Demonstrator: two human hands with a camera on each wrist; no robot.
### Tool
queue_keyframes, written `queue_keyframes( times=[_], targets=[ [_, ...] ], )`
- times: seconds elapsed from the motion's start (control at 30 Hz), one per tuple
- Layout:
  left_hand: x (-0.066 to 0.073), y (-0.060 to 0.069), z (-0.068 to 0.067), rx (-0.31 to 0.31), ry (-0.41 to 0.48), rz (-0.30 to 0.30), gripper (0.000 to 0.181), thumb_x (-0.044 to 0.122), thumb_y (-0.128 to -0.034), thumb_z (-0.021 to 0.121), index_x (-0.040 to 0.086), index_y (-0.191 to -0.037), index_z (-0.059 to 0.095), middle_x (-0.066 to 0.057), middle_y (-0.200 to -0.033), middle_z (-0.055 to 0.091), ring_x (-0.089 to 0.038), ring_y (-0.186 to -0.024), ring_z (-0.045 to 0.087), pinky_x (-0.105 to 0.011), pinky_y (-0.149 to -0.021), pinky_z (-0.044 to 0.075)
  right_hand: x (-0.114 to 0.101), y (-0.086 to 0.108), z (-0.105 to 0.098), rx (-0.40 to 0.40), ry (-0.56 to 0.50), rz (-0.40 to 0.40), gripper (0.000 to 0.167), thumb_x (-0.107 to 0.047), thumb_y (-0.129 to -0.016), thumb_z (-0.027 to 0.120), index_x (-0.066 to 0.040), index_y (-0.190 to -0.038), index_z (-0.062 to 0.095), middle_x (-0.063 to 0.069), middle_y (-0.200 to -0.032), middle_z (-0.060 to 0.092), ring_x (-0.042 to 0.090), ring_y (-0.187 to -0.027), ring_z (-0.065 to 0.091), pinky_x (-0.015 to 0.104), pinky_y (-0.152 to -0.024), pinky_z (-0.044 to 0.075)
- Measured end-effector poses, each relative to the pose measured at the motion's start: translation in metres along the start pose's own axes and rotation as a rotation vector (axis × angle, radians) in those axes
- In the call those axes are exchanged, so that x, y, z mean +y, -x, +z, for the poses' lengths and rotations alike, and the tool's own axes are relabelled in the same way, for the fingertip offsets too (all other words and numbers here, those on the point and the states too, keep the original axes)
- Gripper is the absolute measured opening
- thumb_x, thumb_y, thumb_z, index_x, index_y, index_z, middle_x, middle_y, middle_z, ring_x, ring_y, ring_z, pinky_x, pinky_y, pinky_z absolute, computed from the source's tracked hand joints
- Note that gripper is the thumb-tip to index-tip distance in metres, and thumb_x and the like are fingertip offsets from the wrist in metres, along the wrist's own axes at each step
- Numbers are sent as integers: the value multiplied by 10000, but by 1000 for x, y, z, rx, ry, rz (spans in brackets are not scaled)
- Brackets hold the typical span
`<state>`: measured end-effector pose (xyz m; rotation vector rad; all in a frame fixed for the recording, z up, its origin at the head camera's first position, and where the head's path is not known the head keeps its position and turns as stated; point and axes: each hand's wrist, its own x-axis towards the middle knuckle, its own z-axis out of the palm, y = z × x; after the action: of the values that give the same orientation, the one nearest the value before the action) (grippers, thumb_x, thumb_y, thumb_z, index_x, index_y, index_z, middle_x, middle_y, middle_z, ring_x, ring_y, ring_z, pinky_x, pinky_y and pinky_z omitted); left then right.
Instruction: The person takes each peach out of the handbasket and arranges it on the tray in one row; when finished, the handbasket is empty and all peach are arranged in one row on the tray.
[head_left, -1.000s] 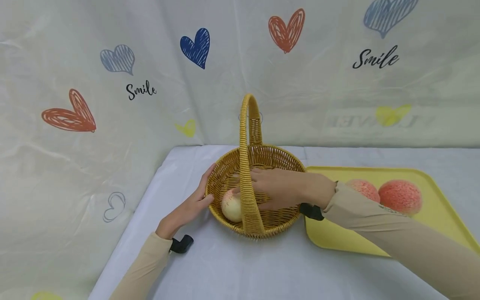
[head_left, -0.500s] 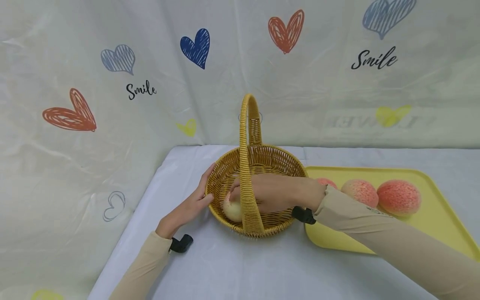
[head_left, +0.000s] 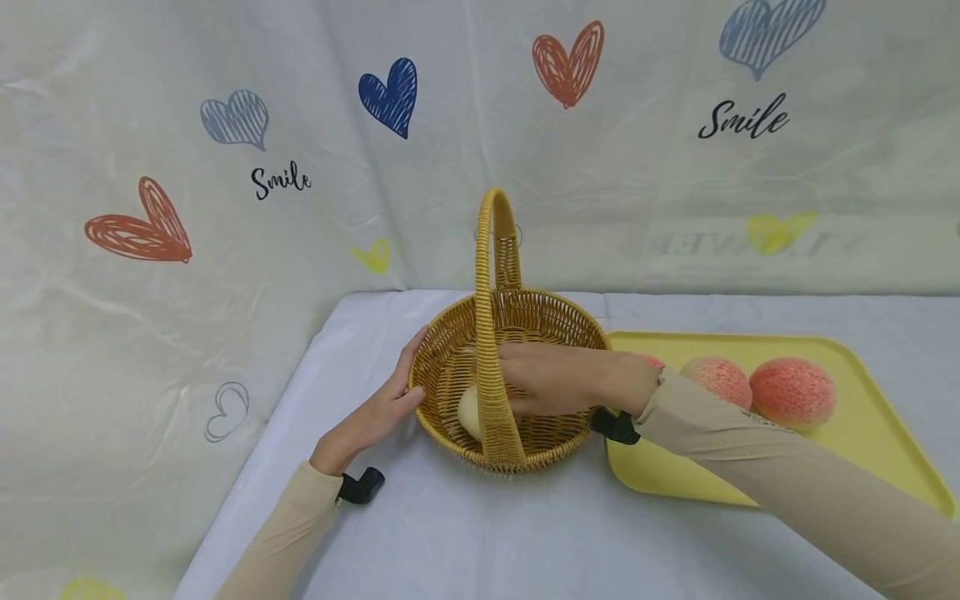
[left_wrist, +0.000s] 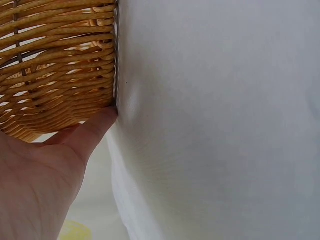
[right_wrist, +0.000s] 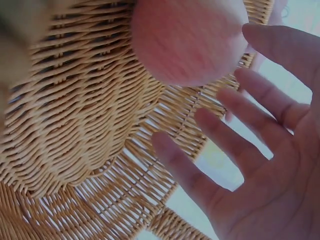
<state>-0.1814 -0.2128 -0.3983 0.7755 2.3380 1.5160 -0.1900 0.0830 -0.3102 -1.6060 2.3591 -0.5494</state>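
A round wicker basket point(head_left: 442, 421) with a tall arched handle stands on the white-covered table. Against its left side is my left hand point(head_left: 382, 408), thumb over the rim and fingers along the outer wall. In the left wrist view a fingertip meets the basket's lower edge. My right hand point(head_left: 547, 379) reaches into the basket behind the handle. A peach point(right_wrist: 190, 40), pale on one side and pink on the other, lies inside. The right wrist view shows the right fingers spread and loose, with the thumb tip at the peach and the other fingers apart from it.
Right of the basket lies a yellow tray point(head_left: 870, 450) with several pink peaches point(head_left: 792, 392), one partly hidden by the right wrist. The basket handle point(head_left: 487, 333) arches in front of the right hand. A heart-printed cloth point(head_left: 637, 167) hangs behind the table.
The right hand first moved left and down to the peach, then back slightly right. The peach has shifted a little right and now shows its pale side. The left hand stays put.
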Motion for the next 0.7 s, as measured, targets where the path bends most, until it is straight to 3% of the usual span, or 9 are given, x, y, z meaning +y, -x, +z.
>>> queue_keyframes(
  times=[0.13,0.3,0.53,0.7],
  targets=[
    [0,0,-1,-2,5,3,874,25,-989,372,271,-1680,-102,11,-1746,-90,-218,-1600,-40,-529,-1249,48,-1,-2,0,-45,-80,-7,94,-294,-1045,645,-230,-1114,655,-99,-1056,588,99,-1038,539,357,-982,475],
    [1,-1,-2,-4,11,9,874,18,-989,368,273,-1680,-103,22,-1746,-89,-206,-1599,-37,-515,-1248,49,1,-2,3,-34,-11,-62,275,-327,-1014,688,-210,-1258,640,-45,-1251,553,144,-1191,506,398,-1071,426],
    [1,-1,-2,-2,7,6,872,37,-987,376,263,-1682,-100,10,-1747,-88,-219,-1599,-39,-538,-1248,47,-1,-2,8,-115,-64,70,523,-261,-1007,708,-150,-1483,520,62,-1415,458,196,-1220,498,427,-1071,441],
    [0,-1,0,-5,17,3,870,32,-990,376,261,-1682,-100,5,-1746,-92,-223,-1598,-43,-548,-1245,45,-4,-3,14,-123,-99,103,452,-241,-1006,709,-113,-1413,560,19,-1303,508,165,-1163,507,389,-1028,459]
  ],
)
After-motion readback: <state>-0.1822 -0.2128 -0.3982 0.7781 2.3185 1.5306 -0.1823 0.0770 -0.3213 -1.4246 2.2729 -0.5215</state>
